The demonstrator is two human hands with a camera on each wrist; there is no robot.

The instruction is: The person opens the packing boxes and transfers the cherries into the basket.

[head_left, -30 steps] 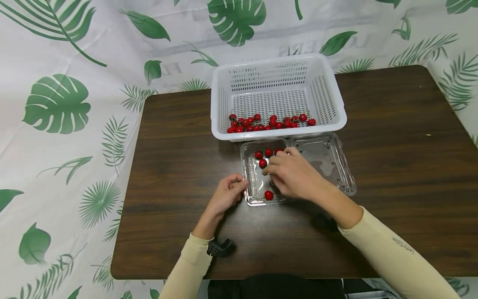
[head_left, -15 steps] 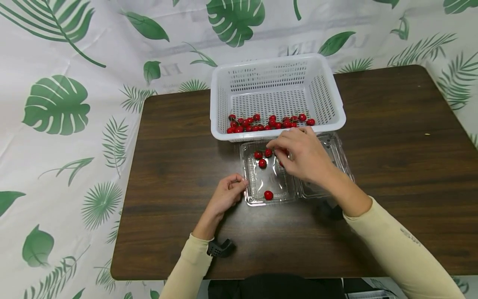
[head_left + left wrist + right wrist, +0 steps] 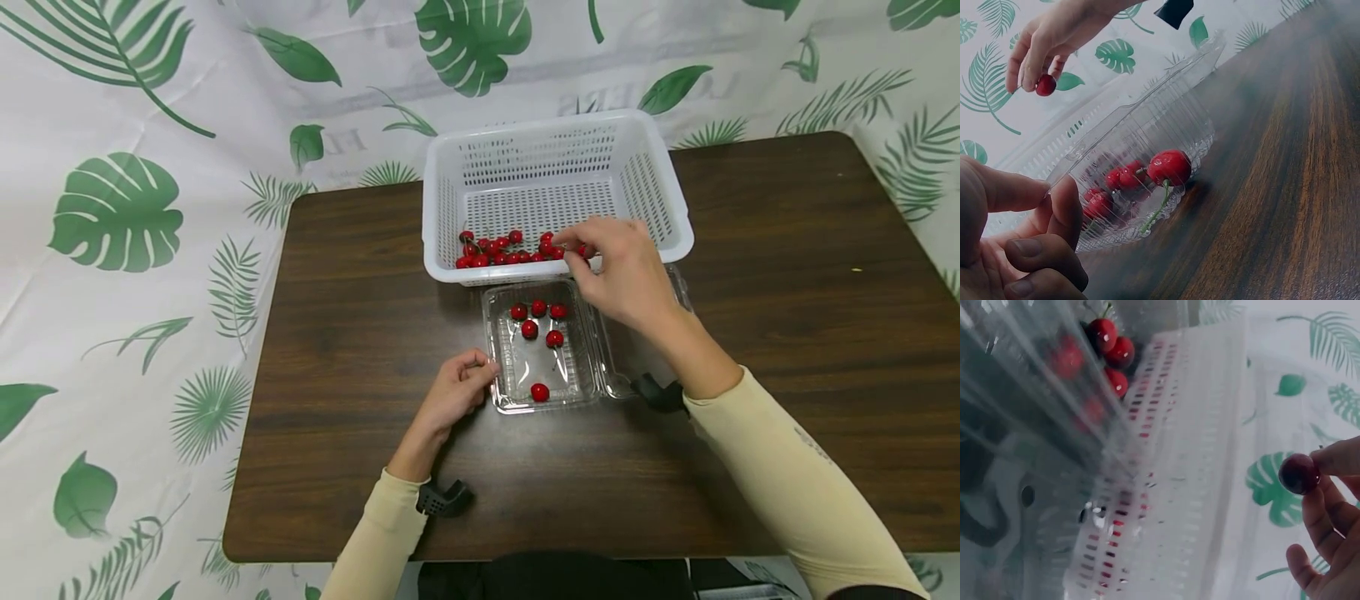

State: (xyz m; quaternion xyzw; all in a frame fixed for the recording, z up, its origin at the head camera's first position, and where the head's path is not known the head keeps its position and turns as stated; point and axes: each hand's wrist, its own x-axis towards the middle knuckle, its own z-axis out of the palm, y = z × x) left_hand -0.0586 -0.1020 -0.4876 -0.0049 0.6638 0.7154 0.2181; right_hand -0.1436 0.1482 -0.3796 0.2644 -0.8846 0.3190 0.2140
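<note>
My left hand pinches the left rim of a clear plastic clamshell box between thumb and finger. Inside the box lie several red cherries, one with a green stem close to the near wall. At the front rim of the white basket, my right hand holds a single cherry by its fingertips. That same dark red cherry shows below the right fingers in the left wrist view. More cherries lie along the front of the basket floor, partly hidden behind the right hand.
The basket stands behind the clamshell, close against it. The clamshell's lid lies folded out to the right, under the right forearm. Dark wood table surrounds both, and a leaf-print cloth hangs behind.
My right hand has moved from the clamshell up to the basket's front rim and now holds a cherry. Cherries it covered in the box are uncovered. The left hand stays put.
</note>
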